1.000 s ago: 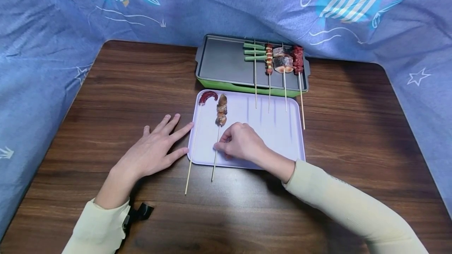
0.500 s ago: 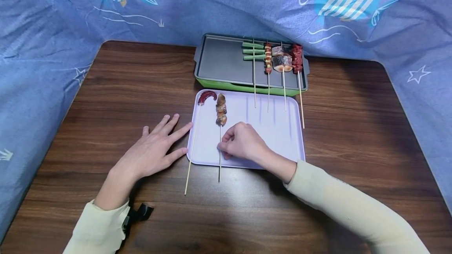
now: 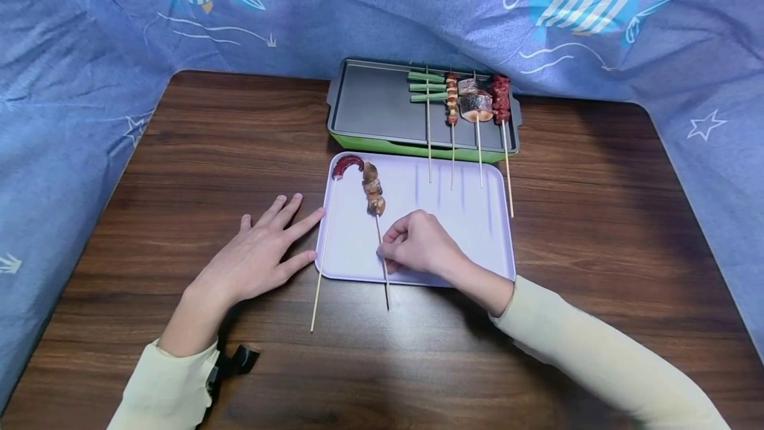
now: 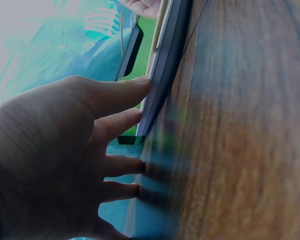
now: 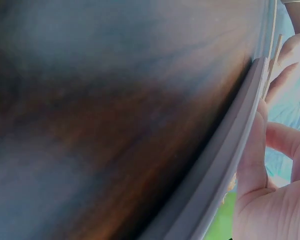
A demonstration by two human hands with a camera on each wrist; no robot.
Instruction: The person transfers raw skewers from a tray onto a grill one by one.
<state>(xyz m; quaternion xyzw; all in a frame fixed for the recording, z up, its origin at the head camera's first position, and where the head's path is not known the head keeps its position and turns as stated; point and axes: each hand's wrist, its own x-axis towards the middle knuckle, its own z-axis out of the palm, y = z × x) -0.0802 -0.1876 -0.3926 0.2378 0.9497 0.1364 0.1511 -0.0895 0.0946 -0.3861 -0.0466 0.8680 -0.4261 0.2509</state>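
My right hand point(image 3: 420, 242) pinches the thin stick of a skewer of brown meat chunks point(image 3: 373, 189) between thumb and fingers. That skewer lies tilted over the lilac tray point(image 3: 471, 244), its lower end past the front rim. Left of it, a skewer with a dark red curled piece point(image 3: 347, 164), like a tentacle, lies with its stick slanting off the tray. My left hand point(image 3: 256, 254) rests spread on the table, thumb and index fingertip at the tray's left rim. In the left wrist view, the thumb point(image 4: 117, 95) touches that rim.
Behind the tray stands a green grill with a dark plate point(image 3: 382, 101). On its right half lie a green vegetable skewer point(image 3: 428, 87), a thin red-and-yellow skewer point(image 3: 451, 99), a fish skewer point(image 3: 476, 106) and a red meat skewer point(image 3: 501, 101), their sticks overhanging the front. A blue curtain point(image 3: 382, 12) hangs behind.
My right hand has shifted a little to the right, swinging the lower end of the brown meat skewer rightward, so it now slants the other way. The left hand has stayed in place.
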